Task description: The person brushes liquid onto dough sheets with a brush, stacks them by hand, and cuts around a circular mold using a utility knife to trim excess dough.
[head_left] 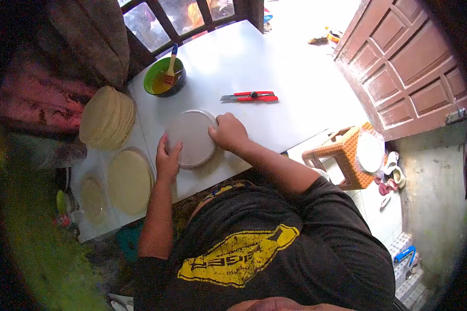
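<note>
A round, whitish plastic container or lid [193, 139] lies on the white table, between my hands. My left hand [167, 159] holds its lower left edge, with the thumb on the near side and the fingers along the rim. At the opposite edge, my right hand [228, 133] grips the rim with bent fingers. Whether anything sits underneath is hidden. Beyond it lies a red box cutter [251, 97] with its blade showing. A green bowl [149, 78] of yellowish liquid holds a brush [170, 66] with a blue-tipped handle.
To the left stand a tall stack of thin round dough sheets [107, 118] and a lower pale round stack [130, 182]. A faint brownish disc [93, 197] is near the table's left corner. An orange stool [347, 155] and an open wooden door [404, 67] are at the right.
</note>
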`<state>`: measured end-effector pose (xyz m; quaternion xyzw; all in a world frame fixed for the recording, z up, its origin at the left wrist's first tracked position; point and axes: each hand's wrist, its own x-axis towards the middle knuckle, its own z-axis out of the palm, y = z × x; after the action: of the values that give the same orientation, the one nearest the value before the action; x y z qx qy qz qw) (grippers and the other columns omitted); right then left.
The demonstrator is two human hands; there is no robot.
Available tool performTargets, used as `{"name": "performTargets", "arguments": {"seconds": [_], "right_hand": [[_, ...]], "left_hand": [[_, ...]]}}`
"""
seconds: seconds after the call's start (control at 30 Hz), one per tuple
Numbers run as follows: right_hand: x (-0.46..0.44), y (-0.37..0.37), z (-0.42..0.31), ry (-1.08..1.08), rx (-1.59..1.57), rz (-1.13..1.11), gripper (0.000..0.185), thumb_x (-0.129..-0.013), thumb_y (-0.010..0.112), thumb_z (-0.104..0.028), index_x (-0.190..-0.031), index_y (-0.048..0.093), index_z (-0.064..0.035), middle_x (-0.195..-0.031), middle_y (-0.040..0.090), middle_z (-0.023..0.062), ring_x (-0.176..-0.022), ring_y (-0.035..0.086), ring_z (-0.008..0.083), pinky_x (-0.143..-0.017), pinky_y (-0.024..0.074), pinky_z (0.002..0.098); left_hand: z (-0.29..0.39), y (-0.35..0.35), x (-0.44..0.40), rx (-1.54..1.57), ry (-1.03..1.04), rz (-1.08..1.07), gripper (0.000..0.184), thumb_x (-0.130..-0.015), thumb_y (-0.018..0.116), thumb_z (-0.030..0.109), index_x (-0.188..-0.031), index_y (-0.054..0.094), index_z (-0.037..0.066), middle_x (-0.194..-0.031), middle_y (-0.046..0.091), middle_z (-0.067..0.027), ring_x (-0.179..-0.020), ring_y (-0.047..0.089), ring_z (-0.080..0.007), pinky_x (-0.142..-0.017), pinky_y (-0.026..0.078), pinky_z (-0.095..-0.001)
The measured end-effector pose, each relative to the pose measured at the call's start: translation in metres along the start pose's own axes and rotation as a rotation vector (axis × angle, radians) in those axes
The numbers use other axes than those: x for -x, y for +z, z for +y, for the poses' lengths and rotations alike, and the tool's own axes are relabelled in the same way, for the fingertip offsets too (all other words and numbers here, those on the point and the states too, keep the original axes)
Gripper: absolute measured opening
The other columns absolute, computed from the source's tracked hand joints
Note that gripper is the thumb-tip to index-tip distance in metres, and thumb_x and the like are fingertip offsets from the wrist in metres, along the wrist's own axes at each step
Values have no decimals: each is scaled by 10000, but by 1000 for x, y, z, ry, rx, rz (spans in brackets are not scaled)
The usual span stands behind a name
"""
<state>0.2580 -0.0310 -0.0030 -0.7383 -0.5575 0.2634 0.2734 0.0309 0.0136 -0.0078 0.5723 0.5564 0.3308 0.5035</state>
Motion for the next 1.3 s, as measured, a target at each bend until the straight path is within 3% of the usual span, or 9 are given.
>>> {"name": "performTargets", "arguments": {"seconds": [0.33, 0.5, 0.6, 0.9, 1.0, 1.07, 1.13, 1.23, 1.3], "right_hand": [[18, 11, -22, -27, -29, 227, 450, -754, 679, -300, -1088, 617, -5, -1139, 560, 187, -1108, 522, 360, -947, 416, 465], [-5, 16, -4, 34, 35, 46, 515, -743, 669, -352, -1135, 608, -22, -1107, 577, 183, -1094, 526, 356, -957, 410, 470], [-5, 19, -8, 25, 47, 206, 420, -737, 684, -369, -982, 626, -33, -1015, 593, 175, -999, 570, 355, -865, 469, 479], [-4, 10, -22, 125, -158, 69, 474, -729, 667, -296, -1120, 631, -32, -1077, 630, 208, -1073, 580, 357, -936, 451, 441], [27, 10, -49, -198, -38, 449, 536, -751, 674, -262, -1214, 541, -29, -1072, 632, 236, -1058, 592, 381, -927, 461, 457], [39, 8, -68, -242, -420, 154, 581, -770, 674, -222, -1276, 457, -38, -1074, 634, 247, -1021, 603, 422, -897, 476, 475], [54, -14, -93, -261, -505, -225, 565, -773, 664, -194, -1279, 460, -50, -1056, 643, 246, -981, 615, 448, -855, 495, 480], [80, -25, -119, -398, -416, -437, 552, -786, 680, -233, -1266, 469, -63, -977, 652, 234, -910, 634, 436, -806, 508, 482], [98, -31, -127, -1018, -41, -451, 594, -796, 699, -304, -1289, 460, -74, -906, 646, 211, -842, 647, 402, -761, 514, 478]], "left_hand": [[-14, 1, 2, 26, 104, 30, 681, -845, 688, 167, -1423, 361, 15, -1400, 441, -195, -1268, 454, -275, -1042, 387, -377], [-3, 6, 9, -15, 73, 41, 726, -845, 685, 174, -1445, 317, -4, -1422, 414, -194, -1279, 441, -280, -1055, 370, -377], [-4, 10, 7, 143, 34, 51, 739, -844, 682, 180, -1450, 304, -10, -1425, 407, -191, -1275, 444, -279, -1061, 362, -376], [-16, 16, 11, 310, 142, 109, 692, -870, 647, 232, -1426, 313, -10, -1384, 421, -164, -1246, 449, -259, -1057, 371, -379], [-34, 9, -6, 305, 173, 92, 635, -919, 596, 310, -1414, 341, 3, -1360, 443, -151, -1218, 469, -269, -1049, 385, -386], [-50, 3, -3, 289, 147, 73, 612, -949, 557, 367, -1410, 357, 17, -1345, 458, -147, -1197, 482, -275, -1044, 393, -391], [-39, -10, 30, 735, 104, -55, 645, -945, 472, 494, -1404, 388, 49, -1349, 467, -150, -1199, 485, -289, -1026, 404, -429], [-3, -40, 94, 1141, 36, -160, 728, -924, 403, 625, -1403, 410, 77, -1357, 473, -155, -1221, 477, -317, -1004, 416, -483], [42, -65, 129, 1132, -149, -59, 721, -909, 445, 568, -1422, 375, 66, -1368, 463, -168, -1252, 460, -346, -1013, 414, -511]]}}
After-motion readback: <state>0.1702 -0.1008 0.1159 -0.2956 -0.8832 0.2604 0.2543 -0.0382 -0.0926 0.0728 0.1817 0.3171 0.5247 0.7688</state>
